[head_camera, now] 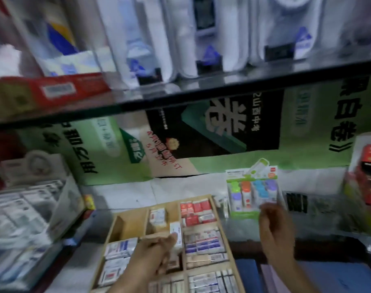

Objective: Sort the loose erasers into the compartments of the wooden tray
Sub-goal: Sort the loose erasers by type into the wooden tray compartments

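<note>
A wooden tray [227,240] with several compartments lies on the counter at the bottom centre. Most compartments hold wrapped erasers: red ones [196,211] at the back right, blue-and-white ones [203,242] below them. The back left compartment [129,224] looks bare. My left hand [152,256] hovers over the tray's middle and pinches a white eraser [176,234] upright between thumb and fingers. My right hand [275,229] is raised to the right of the tray, fingers loosely curled, right by a green pack [253,192]; whether it touches the pack is lost in the blur.
The green pack of coloured items stands behind the tray's right corner. A box of white packets [32,210] fills the left side. Red boxes [370,180] sit at the far right. A dark shelf edge [201,94] overhangs the counter. Blue folders [307,275] lie at the bottom right.
</note>
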The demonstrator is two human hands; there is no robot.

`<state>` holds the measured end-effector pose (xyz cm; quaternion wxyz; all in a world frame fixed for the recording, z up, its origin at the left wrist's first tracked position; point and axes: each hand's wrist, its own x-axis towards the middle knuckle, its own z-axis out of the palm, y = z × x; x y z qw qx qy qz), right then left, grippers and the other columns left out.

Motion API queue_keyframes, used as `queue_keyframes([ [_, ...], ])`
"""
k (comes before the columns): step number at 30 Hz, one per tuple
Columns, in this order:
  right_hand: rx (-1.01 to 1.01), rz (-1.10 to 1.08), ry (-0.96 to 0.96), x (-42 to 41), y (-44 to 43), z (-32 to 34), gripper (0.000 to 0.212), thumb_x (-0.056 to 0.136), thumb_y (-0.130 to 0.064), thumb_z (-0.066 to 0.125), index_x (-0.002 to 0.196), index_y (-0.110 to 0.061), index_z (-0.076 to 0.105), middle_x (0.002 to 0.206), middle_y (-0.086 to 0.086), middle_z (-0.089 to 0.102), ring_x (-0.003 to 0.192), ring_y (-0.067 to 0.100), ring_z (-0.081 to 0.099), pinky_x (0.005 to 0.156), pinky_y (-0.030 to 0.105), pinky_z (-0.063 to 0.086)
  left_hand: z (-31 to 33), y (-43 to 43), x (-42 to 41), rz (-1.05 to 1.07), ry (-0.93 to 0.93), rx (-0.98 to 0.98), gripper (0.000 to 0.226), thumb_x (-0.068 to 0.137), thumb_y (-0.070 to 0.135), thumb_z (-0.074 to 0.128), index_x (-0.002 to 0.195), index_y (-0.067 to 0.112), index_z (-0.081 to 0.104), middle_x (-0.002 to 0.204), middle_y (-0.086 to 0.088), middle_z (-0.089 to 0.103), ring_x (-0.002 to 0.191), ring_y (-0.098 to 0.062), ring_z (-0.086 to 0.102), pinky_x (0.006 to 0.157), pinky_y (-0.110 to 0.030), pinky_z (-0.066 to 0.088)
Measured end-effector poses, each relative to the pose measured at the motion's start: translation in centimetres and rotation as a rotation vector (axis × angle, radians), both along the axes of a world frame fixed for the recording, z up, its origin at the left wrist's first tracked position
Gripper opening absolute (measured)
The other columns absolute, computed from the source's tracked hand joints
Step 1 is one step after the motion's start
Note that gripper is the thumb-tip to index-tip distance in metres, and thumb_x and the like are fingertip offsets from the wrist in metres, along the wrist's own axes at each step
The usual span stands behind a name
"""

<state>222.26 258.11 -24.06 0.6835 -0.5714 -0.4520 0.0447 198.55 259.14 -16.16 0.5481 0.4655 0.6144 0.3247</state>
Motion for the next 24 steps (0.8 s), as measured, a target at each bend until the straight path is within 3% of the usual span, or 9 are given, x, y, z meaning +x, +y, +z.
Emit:
queue_keyframes([
  [3, -0.183, 0.415, -0.033, -5.6, -1.5, 3.6, 0.028, 0.085, -0.021, 0.056, 0.082, -0.049, 0.059, 0.067, -0.015, 0.061, 0.053, -0.002, 0.048, 0.052, 0.010, 0.036, -0.1, -0.1, -2.3, 0.015, -0.071, -0.034, 0.049, 0.085, 0.022, 0.066, 0.043, 0.014, 0.041, 0.037, -0.003, 0.035, 0.028, -0.012, 0.029, 0.034, -0.010, 0.019],
  [5, -0.365, 0.681, -0.095, -9.5, -1.5, 5.2, 0.032, 0.088, -0.019, 0.061, 0.101, -0.048, 0.056, 0.086, -0.016, 0.063, 0.069, -0.004, 0.056, 0.061, 0.009, 0.040, -0.2, 0.1, -2.3, 0.040, -0.136, -0.029, 0.046, 0.085, 0.018, 0.065, 0.046, 0.013, 0.044, 0.035, -0.001, 0.034, 0.026, -0.009, 0.028, 0.032, -0.010, 0.018],
  [8, -0.492, 0.824, -0.153, -12.6, 0.1, 5.4, 0.032, 0.090, -0.020, 0.058, 0.114, -0.039, 0.048, 0.110, -0.019, 0.056, 0.096, -0.014, 0.053, 0.076, 0.004, 0.041, -0.4, 0.5, -1.6, 0.039, -0.246, -0.039, 0.037, 0.089, 0.012, 0.059, 0.053, 0.010, 0.048, 0.035, 0.000, 0.033, 0.026, -0.008, 0.027, 0.031, -0.011, 0.017],
  [11, -0.563, 0.884, -0.028, -13.1, 1.9, 5.3, 0.025, 0.088, -0.008, 0.061, 0.100, -0.030, 0.061, 0.099, -0.002, 0.068, 0.087, 0.006, 0.063, 0.077, 0.024, 0.051, -1.0, 1.6, -2.5, 0.053, -0.242, -0.061, 0.036, 0.088, 0.011, 0.059, 0.052, 0.011, 0.056, 0.038, -0.001, 0.037, 0.029, -0.010, 0.029, 0.034, -0.012, 0.020],
  [14, -0.586, 0.772, -0.041, -13.1, 4.6, 5.3, 0.025, 0.086, 0.002, 0.059, 0.089, -0.023, 0.060, 0.080, -0.004, 0.063, 0.064, -0.001, 0.059, 0.065, 0.024, 0.048, -2.6, 3.2, -3.8, 0.002, 0.112, 0.225, 0.033, 0.095, 0.020, 0.052, 0.065, 0.015, 0.066, 0.057, 0.001, 0.060, 0.049, -0.011, 0.052, 0.050, -0.021, 0.040],
  [16, -0.574, 0.575, -0.281, -13.4, 7.2, 5.3, 0.019, 0.086, 0.000, 0.058, 0.092, -0.016, 0.050, 0.074, -0.003, 0.054, 0.058, -0.001, 0.051, 0.057, 0.012, 0.037, -3.6, 4.1, -4.0, -0.057, 0.531, 0.519, 0.026, 0.098, 0.026, 0.040, 0.097, 0.022, 0.066, 0.097, 0.005, 0.066, 0.089, -0.010, 0.059, 0.078, -0.022, 0.043],
  [19, -0.745, 0.441, -0.456, -15.1, 10.3, 5.0, 0.024, 0.087, -0.003, 0.055, 0.108, -0.010, 0.046, 0.087, 0.007, 0.056, 0.075, 0.016, 0.054, 0.054, 0.013, 0.035, -5.2, 6.3, -3.8, -0.281, 0.937, 0.670, 0.038, 0.099, 0.027, 0.029, 0.135, 0.025, 0.042, 0.144, 0.005, 0.039, 0.136, -0.014, 0.025, 0.112, -0.030, 0.017],
  [21, -0.896, 0.362, -0.558, -16.4, 11.4, 4.7, 0.026, 0.088, -0.004, 0.054, 0.114, -0.005, 0.048, 0.107, 0.013, 0.060, 0.097, 0.024, 0.059, 0.070, 0.022, 0.044, -5.7, 7.5, -3.6, -0.414, 1.045, 0.597, 0.043, 0.099, 0.026, 0.027, 0.141, 0.023, 0.035, 0.153, 0.005, 0.023, 0.143, -0.013, 0.005, 0.115, -0.038, -0.001],
  [24, -0.992, 0.317, -0.732, -17.5, 12.0, 4.3, 0.025, 0.090, -0.001, 0.050, 0.115, -0.001, 0.050, 0.118, 0.014, 0.058, 0.109, 0.025, 0.057, 0.082, 0.025, 0.045, -6.4, 8.4, -3.9, -0.438, 1.062, 0.518, 0.045, 0.101, 0.031, 0.017, 0.141, 0.022, 0.035, 0.156, 0.004, 0.017, 0.144, -0.013, -0.002, 0.115, -0.042, -0.007],
])
